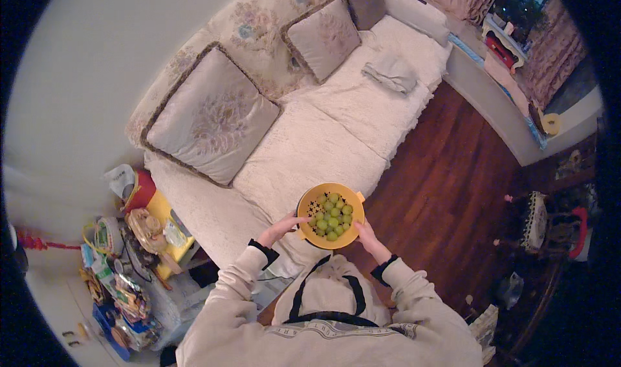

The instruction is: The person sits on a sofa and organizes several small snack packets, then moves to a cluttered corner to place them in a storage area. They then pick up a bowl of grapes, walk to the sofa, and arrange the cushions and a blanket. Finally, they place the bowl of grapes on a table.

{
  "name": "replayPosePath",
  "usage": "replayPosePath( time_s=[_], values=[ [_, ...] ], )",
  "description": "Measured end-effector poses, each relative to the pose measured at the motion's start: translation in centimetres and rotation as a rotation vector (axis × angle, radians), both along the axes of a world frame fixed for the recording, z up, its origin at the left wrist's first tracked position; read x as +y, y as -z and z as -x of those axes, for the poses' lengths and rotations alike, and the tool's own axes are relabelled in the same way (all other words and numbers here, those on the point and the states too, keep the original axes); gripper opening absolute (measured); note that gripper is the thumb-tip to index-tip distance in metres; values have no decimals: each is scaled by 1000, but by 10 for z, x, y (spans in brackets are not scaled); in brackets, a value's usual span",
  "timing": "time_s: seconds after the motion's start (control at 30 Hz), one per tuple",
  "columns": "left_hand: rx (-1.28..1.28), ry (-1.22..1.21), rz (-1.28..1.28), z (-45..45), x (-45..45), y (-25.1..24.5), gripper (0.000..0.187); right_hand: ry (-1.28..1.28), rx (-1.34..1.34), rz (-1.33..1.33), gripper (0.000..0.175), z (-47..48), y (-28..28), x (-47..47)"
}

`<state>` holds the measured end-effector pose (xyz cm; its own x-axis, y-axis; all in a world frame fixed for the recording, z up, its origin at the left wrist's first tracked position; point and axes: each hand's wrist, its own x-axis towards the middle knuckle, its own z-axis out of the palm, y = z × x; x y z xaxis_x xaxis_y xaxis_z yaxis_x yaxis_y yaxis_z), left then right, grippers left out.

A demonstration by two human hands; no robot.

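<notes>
A round yellow colander is held up in front of my body, between both hands. Green grapes lie in it, mostly over its right and lower part, and dark cross-shaped holes show at the left. My left hand grips the colander's left side, with a finger over the rim. On the right side, my right hand holds the rim near its lower edge. A dark edge shows just under the colander at the left; what it belongs to is hidden.
Ahead stands a sofa with a pale cover, cushions and a folded cloth. A cluttered table with bags and packages is at the left. Dark wooden floor runs along the right, beside a low windowsill.
</notes>
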<state>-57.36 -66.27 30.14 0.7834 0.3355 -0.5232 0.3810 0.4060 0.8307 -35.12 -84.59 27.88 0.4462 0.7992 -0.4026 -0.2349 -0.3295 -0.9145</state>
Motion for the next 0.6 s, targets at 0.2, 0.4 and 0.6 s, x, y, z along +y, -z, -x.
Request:
replayPosePath(
  time_s=[0.2, 0.4, 0.6],
  values=[
    [-129, -344, -423, 70, 45, 19, 41, -76, -45, -46, 49, -1, 21, -5],
    [-320, -1379, -493, 203, 178, -10, 40, -78, 61, -31, 50, 1, -1, -1],
    [-554, -1292, -375, 287, 187, -49, 60, -148, 171, -95, 53, -5, 46, -3]
  ],
)
